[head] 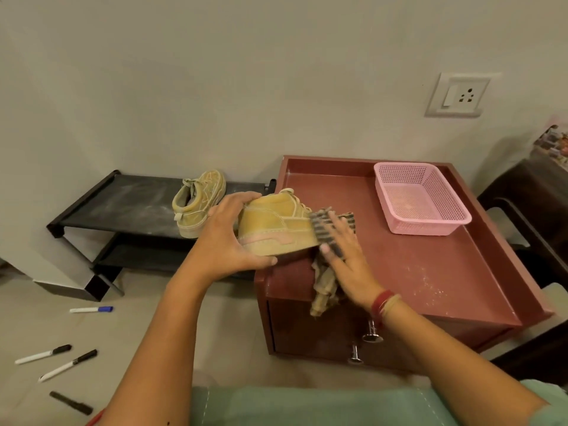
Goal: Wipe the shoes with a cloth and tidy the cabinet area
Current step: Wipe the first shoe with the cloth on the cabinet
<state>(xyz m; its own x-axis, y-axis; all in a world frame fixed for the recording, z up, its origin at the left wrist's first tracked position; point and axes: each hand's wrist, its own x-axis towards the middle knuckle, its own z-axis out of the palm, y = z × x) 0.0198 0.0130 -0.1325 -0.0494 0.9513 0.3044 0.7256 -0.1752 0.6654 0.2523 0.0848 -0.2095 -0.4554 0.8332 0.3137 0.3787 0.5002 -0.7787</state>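
Markers lie on the floor, well to the left of the left hand. Beyond that hand stands the shoe rack, with the second shoe on its top shelf, just past the knuckles. The left hand grips the heel of the held shoe, fingers curled over the collar and thumb along the sole. The held shoe sits between both hands at the front left corner of the cabinet. The right hand, fingers straight and slightly blurred, presses the cloth against the shoe's side. The pink basket stands beyond and to the right of it.
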